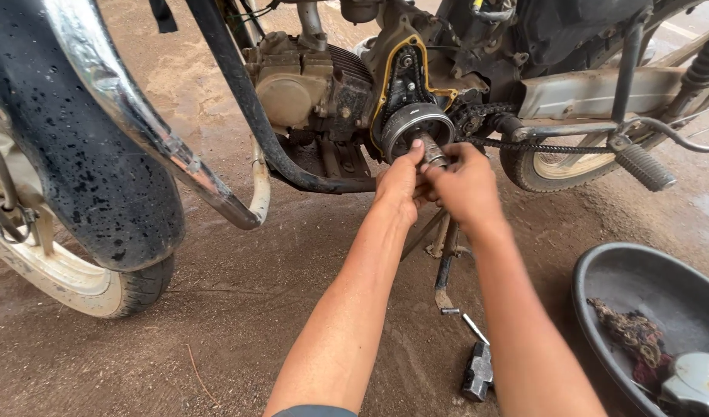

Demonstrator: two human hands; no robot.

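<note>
A motorcycle engine stands with its side cover off, showing a round steel drum and a drive chain. A short metal tool sticks out of the drum's centre. My left hand and my right hand both grip this tool, thumbs close together, right in front of the drum.
The front wheel and wet black mudguard fill the left. A footpeg juts out at right. A hammer lies on the dirt under my arms. A dark basin at lower right holds a rag and a metal cover.
</note>
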